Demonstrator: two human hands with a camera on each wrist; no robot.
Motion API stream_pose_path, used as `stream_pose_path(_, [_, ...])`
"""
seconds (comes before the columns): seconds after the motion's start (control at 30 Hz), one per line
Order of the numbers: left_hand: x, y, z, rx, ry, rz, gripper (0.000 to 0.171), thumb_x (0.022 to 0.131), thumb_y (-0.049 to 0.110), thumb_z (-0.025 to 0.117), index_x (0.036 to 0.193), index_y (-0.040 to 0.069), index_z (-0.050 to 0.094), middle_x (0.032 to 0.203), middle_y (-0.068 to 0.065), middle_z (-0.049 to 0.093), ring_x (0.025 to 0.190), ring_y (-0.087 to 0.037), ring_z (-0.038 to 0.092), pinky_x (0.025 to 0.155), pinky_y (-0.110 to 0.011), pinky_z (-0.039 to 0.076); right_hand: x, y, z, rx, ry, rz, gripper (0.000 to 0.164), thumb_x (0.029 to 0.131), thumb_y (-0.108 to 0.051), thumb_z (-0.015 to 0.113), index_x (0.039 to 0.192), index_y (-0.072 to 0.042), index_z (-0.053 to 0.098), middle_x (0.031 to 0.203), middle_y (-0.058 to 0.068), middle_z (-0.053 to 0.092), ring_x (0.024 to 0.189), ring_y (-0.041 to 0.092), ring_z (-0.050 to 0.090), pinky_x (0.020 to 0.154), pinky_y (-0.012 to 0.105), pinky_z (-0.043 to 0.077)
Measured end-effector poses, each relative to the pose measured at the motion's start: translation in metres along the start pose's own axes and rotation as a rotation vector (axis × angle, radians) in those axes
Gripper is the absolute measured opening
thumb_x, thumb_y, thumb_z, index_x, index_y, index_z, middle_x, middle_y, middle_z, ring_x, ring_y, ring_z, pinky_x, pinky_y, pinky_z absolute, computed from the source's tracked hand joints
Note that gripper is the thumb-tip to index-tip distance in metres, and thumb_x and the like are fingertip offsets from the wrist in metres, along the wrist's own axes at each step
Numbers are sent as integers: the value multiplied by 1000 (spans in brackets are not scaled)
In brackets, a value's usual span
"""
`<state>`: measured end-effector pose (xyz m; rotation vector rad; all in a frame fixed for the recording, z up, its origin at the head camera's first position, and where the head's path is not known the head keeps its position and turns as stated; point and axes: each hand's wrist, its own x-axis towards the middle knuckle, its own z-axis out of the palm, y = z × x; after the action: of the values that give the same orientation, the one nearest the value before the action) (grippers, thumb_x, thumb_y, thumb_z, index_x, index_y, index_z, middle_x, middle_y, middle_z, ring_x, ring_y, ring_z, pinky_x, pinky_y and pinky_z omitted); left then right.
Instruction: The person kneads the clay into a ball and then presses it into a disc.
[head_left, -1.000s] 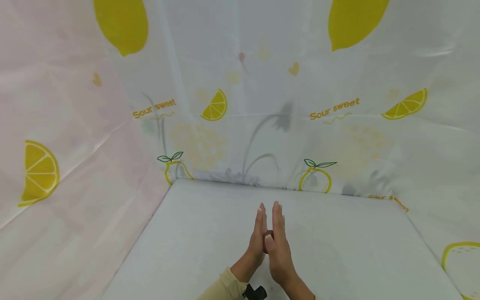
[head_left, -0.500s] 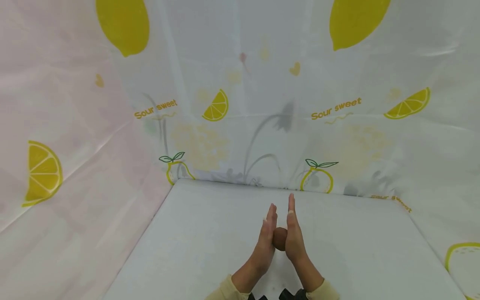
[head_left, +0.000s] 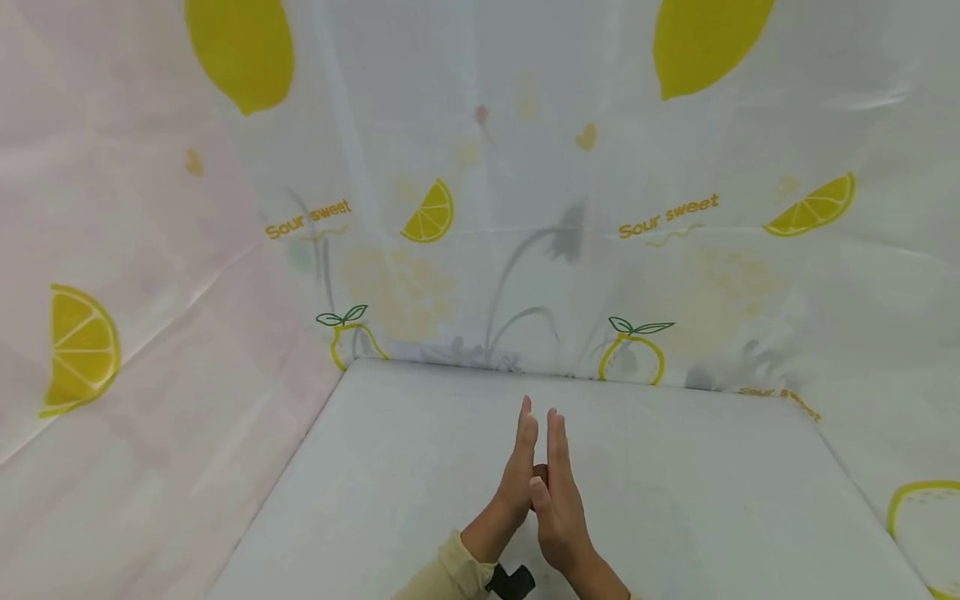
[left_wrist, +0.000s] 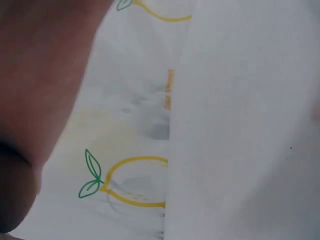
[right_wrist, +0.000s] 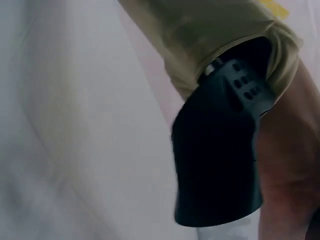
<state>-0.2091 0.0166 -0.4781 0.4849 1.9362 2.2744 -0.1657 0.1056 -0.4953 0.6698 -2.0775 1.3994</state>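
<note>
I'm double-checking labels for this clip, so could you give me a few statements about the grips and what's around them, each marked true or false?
1. A brown lump sits between the left grip, a bare hand, and the right grip, also a bare hand. True.
2. Both are curled into fists. False: their fingers are straight.
3. In the head view, the right thumb hides part of the brown lump. True.
4. No clothing shows in the head view. False: a cream sleeve shows near the bottom edge.
5. The backdrop carries lemon prints and the words "Sour sweet". True.
</note>
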Motion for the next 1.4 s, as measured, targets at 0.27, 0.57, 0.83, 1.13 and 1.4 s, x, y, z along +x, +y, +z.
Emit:
stream_pose_path(0.27, [-1, -19, 3, 38, -14, -22, 70, 109, 52, 19, 165, 15, -2, 171, -7, -5, 155, -30, -5, 120, -63, 0, 15, -7, -11, 28, 17, 57, 61, 110, -22, 30, 164, -6, 5, 171, 12, 6, 156, 21, -2, 120, 20, -1])
stream_pose_path(0.57, [-11, -22, 6, -2, -222, 31, 68, 109, 52, 6, 163, 14, -11, 170, -9, -9, 155, -28, -12, 120, -60, -4, 38, 21, -31, 219, 25, 323, 60, 112, -30, 21, 164, -10, -1, 170, 6, -3, 156, 24, -5, 115, 12, 6])
stream_pose_path(0.83, [-10, -2, 2, -127, -305, 117, 77, 105, 61, 5, 162, 13, -16, 169, -5, -19, 153, -24, -20, 121, -57, -7, 22, 32, -26, 225, 21, 327, 57, 113, -30, 20, 165, -14, 1, 131, 11, 63, 116, 1, 57, 100, 7, 31])
stream_pose_path(1.13, [0, -10, -2, -133, -61, 13, 76, 107, 59, 12, 164, 14, -8, 170, -4, -14, 154, -27, -15, 120, -61, -5, 1, 8, -1, -32, 12, 52, 63, 109, -20, 37, 164, -6, 8, 171, 7, 9, 155, 15, 9, 117, 16, 16])
stream_pose_path(1.4, [-5, -20, 5, -114, -73, -60, 75, 107, 59, 12, 164, 13, -7, 169, -4, -13, 154, -28, -15, 119, -61, -9, 22, -1, -8, -48, 54, -76, 65, 111, -30, 30, 161, 3, 8, 168, 21, 10, 157, 28, 4, 123, 28, -2])
